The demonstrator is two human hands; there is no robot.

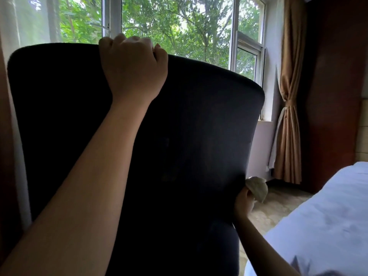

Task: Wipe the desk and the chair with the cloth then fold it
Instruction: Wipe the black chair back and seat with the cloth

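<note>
The black chair (189, 132) fills most of the view, with its tall backrest turned toward me. My left hand (133, 66) grips the top edge of the backrest, fingers curled over it. Low at the backrest's right edge, my right hand (244, 202) holds a bunched pale cloth (257, 188) against the side of the chair. Part of that hand is hidden behind the backrest. The desk is not in view.
A bed with a white sheet (322, 216) lies at the lower right. Behind the chair is a window (199, 26) with trees outside. A tied tan curtain (288, 116) hangs by a dark wooden panel (338, 86). Patterned floor (278, 204) shows between chair and bed.
</note>
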